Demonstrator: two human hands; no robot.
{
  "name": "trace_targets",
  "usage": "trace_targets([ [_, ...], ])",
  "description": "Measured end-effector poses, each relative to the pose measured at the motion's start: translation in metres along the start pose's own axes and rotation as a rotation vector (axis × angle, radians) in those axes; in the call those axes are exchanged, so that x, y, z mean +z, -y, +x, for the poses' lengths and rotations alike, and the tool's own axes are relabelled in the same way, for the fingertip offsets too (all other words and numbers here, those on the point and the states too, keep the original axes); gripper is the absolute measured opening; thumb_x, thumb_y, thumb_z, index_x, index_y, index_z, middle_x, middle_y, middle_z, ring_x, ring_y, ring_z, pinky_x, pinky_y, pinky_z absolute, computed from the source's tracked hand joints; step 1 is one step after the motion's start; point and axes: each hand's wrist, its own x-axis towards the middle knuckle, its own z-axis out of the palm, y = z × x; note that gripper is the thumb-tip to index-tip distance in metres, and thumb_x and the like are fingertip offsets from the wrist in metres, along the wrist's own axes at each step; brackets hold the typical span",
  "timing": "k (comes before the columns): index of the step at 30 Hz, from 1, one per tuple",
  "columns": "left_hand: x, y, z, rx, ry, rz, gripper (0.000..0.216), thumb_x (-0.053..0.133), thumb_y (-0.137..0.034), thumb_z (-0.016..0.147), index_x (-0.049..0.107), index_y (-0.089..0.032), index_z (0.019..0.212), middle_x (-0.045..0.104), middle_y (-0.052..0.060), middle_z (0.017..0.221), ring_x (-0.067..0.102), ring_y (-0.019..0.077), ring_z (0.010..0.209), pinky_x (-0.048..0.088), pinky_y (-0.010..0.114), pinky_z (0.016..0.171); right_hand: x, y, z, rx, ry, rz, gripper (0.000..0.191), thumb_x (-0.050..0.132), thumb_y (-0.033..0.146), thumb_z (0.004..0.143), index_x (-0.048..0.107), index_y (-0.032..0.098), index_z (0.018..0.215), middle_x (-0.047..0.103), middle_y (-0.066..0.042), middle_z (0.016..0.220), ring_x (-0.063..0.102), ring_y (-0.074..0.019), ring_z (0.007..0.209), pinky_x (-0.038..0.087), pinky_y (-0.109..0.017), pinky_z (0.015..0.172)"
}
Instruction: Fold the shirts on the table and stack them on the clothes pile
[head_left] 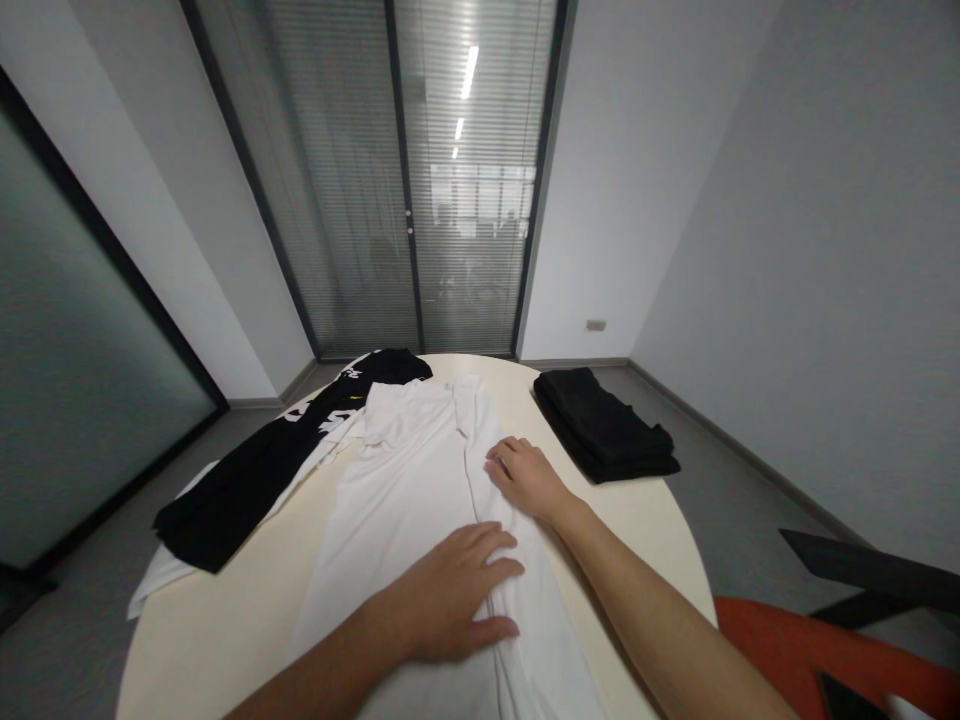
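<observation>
A white shirt point(420, 500) lies spread along the middle of the round cream table point(225, 620), with its collar toward the far edge and its lower part near the person. Both hands rest flat on it. The left hand point(450, 600) presses on the lower half of the shirt with the fingers spread and extended, palm down; it pinches nothing. The right hand point(525, 478) lies further up, near the right edge of the shirt, also palm down, with fingers lightly together and slightly curled on the cloth — whether the fingertips grip a fold there I cannot tell. To my judgement the work is at an early or middle stage: the shirt appears laid out and partly smoothed, a long crease runs down its middle, but no sleeve or side looks clearly folded over yet, so most of the folding remains. A black folded garment point(604, 425) sits at the right side of the table, well apart from the hands — this one looks finished. On the left, a black garment with white lettering point(262, 470) lies unfolded across another white piece of cloth point(161, 580), and these seem to be waiting.
</observation>
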Motion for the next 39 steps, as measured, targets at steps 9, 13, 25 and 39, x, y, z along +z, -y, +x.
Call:
trace_targets([
  [9,0.010,0.024,-0.001,-0.508,0.047,0.132,0.083,0.033,-0.068,0.097,0.022,-0.016,0.161,0.001,0.014,0.167,-0.010,0.0404,0.151,0.002,0.065,0.120,0.017,0.003,0.001,-0.134,0.126,0.073,0.061,0.024,0.047,0.106,0.034,0.016,0.157,0.026,-0.013,0.163,0.020,-0.0274,0.152,0.019,-0.049,0.123],
  [13,0.014,0.014,0.007,-0.513,0.078,0.114,0.086,0.032,-0.069,0.096,0.018,-0.016,0.162,-0.003,0.014,0.166,-0.013,0.0410,0.150,0.001,0.066,0.119,0.019,0.006,-0.001,-0.041,0.297,0.017,0.065,0.018,0.052,0.105,0.026,0.019,0.160,0.014,-0.008,0.167,0.007,-0.0297,0.154,0.011,-0.051,0.124],
  [25,-0.016,0.062,0.012,-0.708,-0.380,0.158,0.061,0.031,-0.047,0.101,0.049,-0.010,0.145,0.044,0.020,0.152,0.041,0.0331,0.140,0.034,0.046,0.114,0.003,0.012,-0.006,-0.036,0.248,-0.050,0.059,0.028,0.051,0.105,0.042,0.020,0.153,0.037,-0.014,0.158,0.031,-0.0346,0.146,0.026,-0.053,0.116],
  [39,-0.029,0.188,-0.023,-0.945,-0.662,0.090,0.038,0.046,-0.030,0.096,0.070,-0.011,0.120,0.063,0.017,0.122,0.057,0.0311,0.119,0.041,0.045,0.108,0.034,0.071,0.072,-0.019,0.270,-0.046,0.056,0.031,0.052,0.103,0.050,0.020,0.145,0.043,-0.017,0.153,0.036,-0.0385,0.141,0.020,-0.060,0.113],
])
